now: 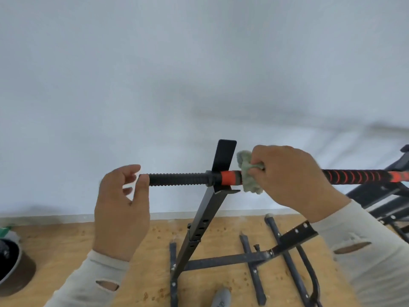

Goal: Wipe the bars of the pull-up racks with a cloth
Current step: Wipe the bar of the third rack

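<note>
A horizontal bar (pixel 179 179) lies across a black upright post (pixel 207 214) of the pull-up rack. Its left end is black and ribbed, and to the right it has an orange band and a black-and-orange wrap (pixel 358 178). My right hand (pixel 292 176) grips a pale green cloth (pixel 249 177) pressed around the bar just right of the post's cradle plate (pixel 224 156). My left hand (pixel 121 209) is at the bar's left tip. Its thumb touches the end and its fingers are loosely curled, holding nothing.
The rack's black base bars (pixel 223 261) and feet spread over the wooden floor (pixel 66 244) below. A second black frame (pixel 380 196) stands at the right. A dark round bowl-like object (pixel 8 262) sits at the left edge. A white wall (pixel 155 85) is close behind. A grey shoe (pixel 221 298) shows at the bottom.
</note>
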